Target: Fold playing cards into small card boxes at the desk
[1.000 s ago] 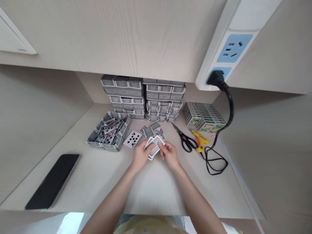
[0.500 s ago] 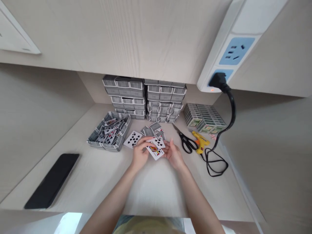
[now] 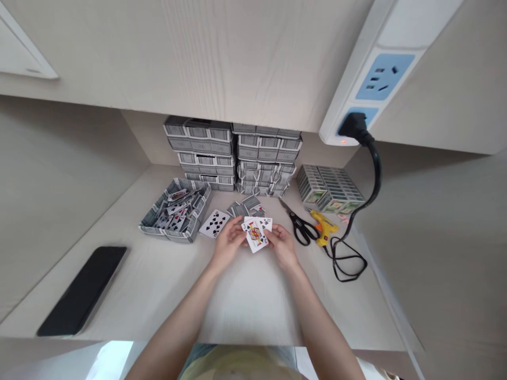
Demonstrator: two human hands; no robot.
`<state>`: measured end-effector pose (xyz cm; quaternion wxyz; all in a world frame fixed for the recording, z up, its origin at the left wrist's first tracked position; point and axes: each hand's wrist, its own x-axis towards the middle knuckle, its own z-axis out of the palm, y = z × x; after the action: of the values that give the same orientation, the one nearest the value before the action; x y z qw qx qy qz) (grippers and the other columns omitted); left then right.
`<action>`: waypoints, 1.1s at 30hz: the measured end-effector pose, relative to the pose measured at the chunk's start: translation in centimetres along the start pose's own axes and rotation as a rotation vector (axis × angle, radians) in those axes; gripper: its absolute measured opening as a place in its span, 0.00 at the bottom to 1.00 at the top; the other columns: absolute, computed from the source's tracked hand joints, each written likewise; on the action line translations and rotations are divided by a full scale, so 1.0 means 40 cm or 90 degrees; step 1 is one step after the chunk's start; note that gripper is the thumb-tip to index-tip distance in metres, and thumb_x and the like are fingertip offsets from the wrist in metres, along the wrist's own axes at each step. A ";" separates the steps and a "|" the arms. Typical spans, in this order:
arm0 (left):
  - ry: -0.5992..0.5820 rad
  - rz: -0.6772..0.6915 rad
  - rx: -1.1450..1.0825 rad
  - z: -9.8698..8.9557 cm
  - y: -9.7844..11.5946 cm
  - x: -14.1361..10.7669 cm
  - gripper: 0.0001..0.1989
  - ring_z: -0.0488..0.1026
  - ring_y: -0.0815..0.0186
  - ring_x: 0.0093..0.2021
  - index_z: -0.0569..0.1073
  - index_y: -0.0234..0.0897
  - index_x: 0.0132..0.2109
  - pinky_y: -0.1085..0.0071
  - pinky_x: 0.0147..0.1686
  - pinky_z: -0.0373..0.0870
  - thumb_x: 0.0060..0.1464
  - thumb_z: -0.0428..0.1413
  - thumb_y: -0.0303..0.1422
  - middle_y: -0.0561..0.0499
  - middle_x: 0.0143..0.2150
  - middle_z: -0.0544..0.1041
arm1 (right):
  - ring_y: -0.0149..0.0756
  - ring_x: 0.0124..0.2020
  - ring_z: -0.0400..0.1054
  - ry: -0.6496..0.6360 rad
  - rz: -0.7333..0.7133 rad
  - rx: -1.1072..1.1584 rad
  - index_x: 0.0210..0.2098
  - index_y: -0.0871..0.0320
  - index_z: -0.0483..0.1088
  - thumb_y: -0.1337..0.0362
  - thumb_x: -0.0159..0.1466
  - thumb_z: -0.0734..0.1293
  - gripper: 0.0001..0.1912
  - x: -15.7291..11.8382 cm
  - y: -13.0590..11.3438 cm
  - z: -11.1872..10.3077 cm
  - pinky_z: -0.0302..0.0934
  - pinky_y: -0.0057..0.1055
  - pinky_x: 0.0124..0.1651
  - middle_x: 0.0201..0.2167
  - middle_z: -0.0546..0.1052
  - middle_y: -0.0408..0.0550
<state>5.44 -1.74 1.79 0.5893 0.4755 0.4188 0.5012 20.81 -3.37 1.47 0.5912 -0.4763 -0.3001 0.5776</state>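
Two overlapping playing cards (image 3: 256, 235) are held face up between my hands, a jack in front of a black-suited card. My left hand (image 3: 229, 241) pinches their left edge. On the right edge, my right hand (image 3: 282, 245) grips with the thumb on top. Just left of my left hand a loose playing card with spades (image 3: 214, 224) lies face up on the desk. Behind the held cards are several small grey-backed card pieces (image 3: 250, 205). A box made of playing cards (image 3: 189, 234), filled with loose cards and pieces, stands at the left.
Stacked card-built boxes (image 3: 206, 142) rise at the back. To the right lie black scissors (image 3: 303, 229) and a yellow glue gun (image 3: 325, 226), near packed card decks (image 3: 330, 187). A black cord (image 3: 375, 179) hangs from a power strip (image 3: 366, 100). A black phone (image 3: 83, 290) rests at left.
My right hand, open beside the cards before, has closed on their right edge. The jack now overlaps in front of the other card, and the cards have turned more upright.
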 end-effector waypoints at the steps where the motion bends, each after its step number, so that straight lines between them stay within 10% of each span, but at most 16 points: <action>1: 0.020 -0.019 0.007 0.001 0.000 0.002 0.23 0.71 0.68 0.29 0.65 0.34 0.50 0.74 0.25 0.69 0.43 0.56 0.31 0.49 0.33 0.74 | 0.35 0.24 0.70 -0.011 0.003 -0.008 0.32 0.59 0.69 0.58 0.44 0.73 0.18 0.000 0.002 0.000 0.64 0.30 0.27 0.27 0.78 0.46; 10: 0.108 -0.034 0.165 -0.016 -0.009 0.011 0.15 0.66 0.72 0.19 0.69 0.33 0.24 0.78 0.20 0.60 0.40 0.59 0.42 0.55 0.18 0.71 | 0.35 0.23 0.70 -0.056 0.007 -0.090 0.28 0.60 0.69 0.54 0.45 0.72 0.17 -0.004 0.012 0.006 0.63 0.29 0.27 0.25 0.77 0.46; 33: 0.069 -0.183 -0.025 -0.011 0.016 0.007 0.18 0.75 0.62 0.31 0.74 0.31 0.34 0.66 0.32 0.73 0.34 0.63 0.38 0.47 0.32 0.79 | 0.35 0.23 0.70 -0.043 -0.022 -0.116 0.30 0.60 0.71 0.53 0.46 0.71 0.18 -0.001 0.014 0.002 0.64 0.30 0.29 0.25 0.78 0.46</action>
<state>4.94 -1.37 2.31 0.6410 0.3713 0.5035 0.4448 20.50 -3.47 1.02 0.5449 -0.5031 -0.3792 0.5533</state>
